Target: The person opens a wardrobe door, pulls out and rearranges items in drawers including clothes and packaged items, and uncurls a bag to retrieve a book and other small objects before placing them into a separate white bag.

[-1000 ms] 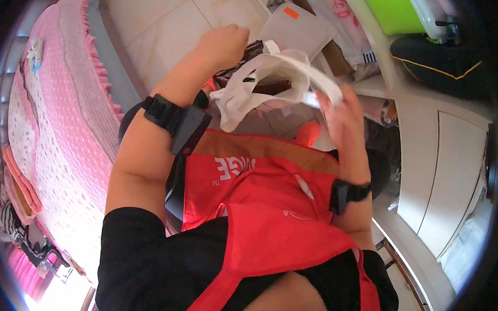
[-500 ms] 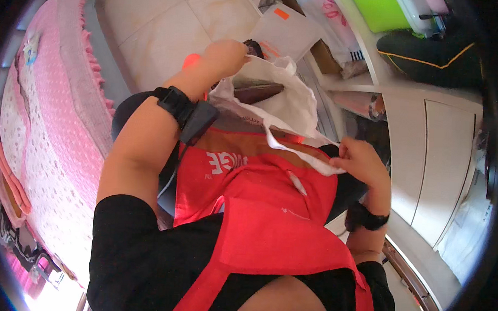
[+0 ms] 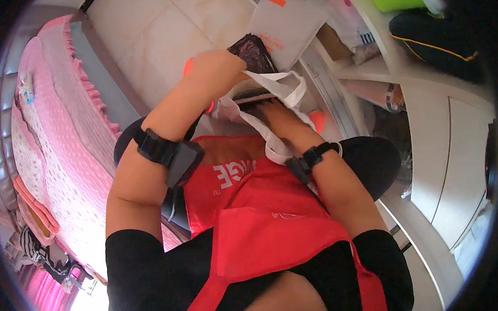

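a soft white bag (image 3: 294, 95) gapes at twelve o'clock beyond the red cloth apron (image 3: 268, 238).
left hand (image 3: 219, 69) grips its limp rim at ten o'clock; right hand (image 3: 273, 111) dips inside beside a flat dark slab (image 3: 252, 93), its hold i can't tell.

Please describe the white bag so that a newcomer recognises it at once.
Find the red apron in the picture's lower middle. Just above it, the white bag gapes open, with the right hand inside. Unlike the flat, pale package farther up, it has loose white straps.
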Tool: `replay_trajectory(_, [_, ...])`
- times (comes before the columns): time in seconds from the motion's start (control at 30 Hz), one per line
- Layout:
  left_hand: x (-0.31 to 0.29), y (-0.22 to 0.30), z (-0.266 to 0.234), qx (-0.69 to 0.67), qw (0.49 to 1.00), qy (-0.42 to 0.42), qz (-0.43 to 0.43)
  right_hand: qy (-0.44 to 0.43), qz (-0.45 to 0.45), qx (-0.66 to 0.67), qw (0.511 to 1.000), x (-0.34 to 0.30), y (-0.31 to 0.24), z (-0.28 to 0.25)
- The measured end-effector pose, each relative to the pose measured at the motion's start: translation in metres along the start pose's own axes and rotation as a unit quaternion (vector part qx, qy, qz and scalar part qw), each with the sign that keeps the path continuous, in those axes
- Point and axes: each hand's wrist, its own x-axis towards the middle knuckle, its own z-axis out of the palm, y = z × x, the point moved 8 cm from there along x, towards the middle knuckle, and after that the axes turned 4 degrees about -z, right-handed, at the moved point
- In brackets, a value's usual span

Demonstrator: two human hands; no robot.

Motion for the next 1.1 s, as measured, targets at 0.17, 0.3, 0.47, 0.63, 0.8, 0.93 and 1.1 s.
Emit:
replay_trajectory(0.17, [-0.010, -0.010, 0.018, 0.050, 0.999, -0.021, 0.005, -0.094, 0.011, 0.110, 0.989, -0.019, -0.007, 0.004])
replay_trajectory(0.3, [-0.006, -0.012, 0.014, 0.104, 0.992, -0.051, -0.054, -0.116, 0.094, 0.125, 0.981, -0.015, 0.007, 0.012])
replay_trajectory(0.47, [-0.019, 0.014, -0.012, 0.061, 0.998, -0.033, -0.007, 0.004, 0.130, 0.019, 0.991, 0.000, 0.038, 0.015])
replay_trajectory(0.63, [-0.028, 0.013, -0.007, 0.072, 0.996, -0.048, 0.000, 0.010, 0.127, 0.087, 0.988, -0.013, 0.022, -0.003])
replay_trajectory(0.8, [-0.032, 0.014, -0.009, 0.039, 0.998, -0.032, 0.024, 0.039, 0.121, 0.129, 0.983, -0.034, -0.001, -0.033])
replay_trajectory(0.93, [-0.033, 0.010, -0.002, 0.066, 0.996, -0.062, 0.011, 0.075, 0.106, 0.160, 0.979, -0.027, -0.010, -0.055])
replay_trajectory(1.1, [-0.024, 0.005, 0.003, 0.060, 0.996, -0.065, -0.009, 0.179, 0.104, 0.057, 0.977, 0.008, 0.008, -0.072])
